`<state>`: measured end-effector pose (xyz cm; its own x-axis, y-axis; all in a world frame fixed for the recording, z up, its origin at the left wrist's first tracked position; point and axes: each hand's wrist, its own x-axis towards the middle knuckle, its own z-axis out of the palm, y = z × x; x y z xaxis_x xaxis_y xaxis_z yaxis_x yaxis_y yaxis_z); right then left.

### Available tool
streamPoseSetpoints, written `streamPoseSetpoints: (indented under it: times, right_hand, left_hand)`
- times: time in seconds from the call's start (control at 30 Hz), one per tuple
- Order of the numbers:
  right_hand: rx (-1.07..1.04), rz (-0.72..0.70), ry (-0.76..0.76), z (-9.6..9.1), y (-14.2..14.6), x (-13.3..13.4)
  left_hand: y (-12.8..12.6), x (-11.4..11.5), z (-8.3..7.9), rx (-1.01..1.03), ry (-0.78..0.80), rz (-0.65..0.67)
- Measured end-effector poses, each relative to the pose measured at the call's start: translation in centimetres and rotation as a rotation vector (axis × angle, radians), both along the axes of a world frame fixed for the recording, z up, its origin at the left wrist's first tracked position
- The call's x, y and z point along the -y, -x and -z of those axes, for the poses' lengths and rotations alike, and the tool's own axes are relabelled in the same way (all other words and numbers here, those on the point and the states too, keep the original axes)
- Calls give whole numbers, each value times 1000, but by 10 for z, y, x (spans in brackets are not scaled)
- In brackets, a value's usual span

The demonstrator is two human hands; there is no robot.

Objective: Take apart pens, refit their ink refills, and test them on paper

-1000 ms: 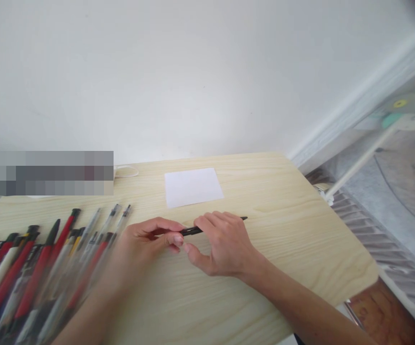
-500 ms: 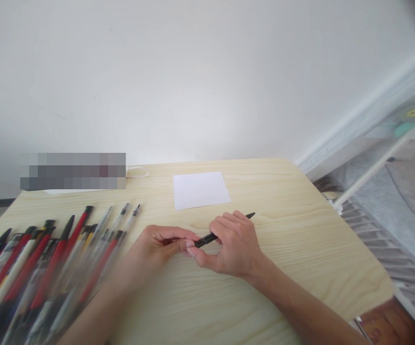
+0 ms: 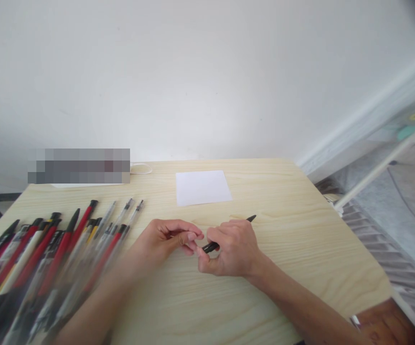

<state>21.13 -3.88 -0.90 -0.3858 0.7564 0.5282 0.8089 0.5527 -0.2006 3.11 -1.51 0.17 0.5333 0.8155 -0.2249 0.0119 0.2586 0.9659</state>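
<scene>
My right hand (image 3: pixel 232 251) is closed around a thin black pen (image 3: pixel 251 219) just above the light wooden table (image 3: pixel 300 249). One end of the pen sticks out past my knuckles toward the far right, and the other end shows by my thumb. My left hand (image 3: pixel 166 238) sits close beside it on the left, with thumb and fingertips pinched together a short gap from the pen's near end. Whether those fingers hold anything is hidden.
A row of several red, black and clear pens (image 3: pixel 49 249) lies across the table's left side. A white sheet of paper (image 3: pixel 203 187) rests beyond my hands, and a white cord loop (image 3: pixel 141 168) lies by the wall. The table's edge and a white rack (image 3: pixel 372 172) are on the right.
My left fingertips have come off the pen's near end, leaving a small gap. My right hand has curled tighter round the pen and tilted it more steeply.
</scene>
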Motion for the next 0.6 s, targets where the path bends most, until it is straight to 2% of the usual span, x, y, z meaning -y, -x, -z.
streamPoseSetpoints:
  times: [0.6]
  right_hand:
    - [-4, -14, 68, -6, 3, -2]
  left_hand:
    - [-3, 3, -7, -78, -17, -29]
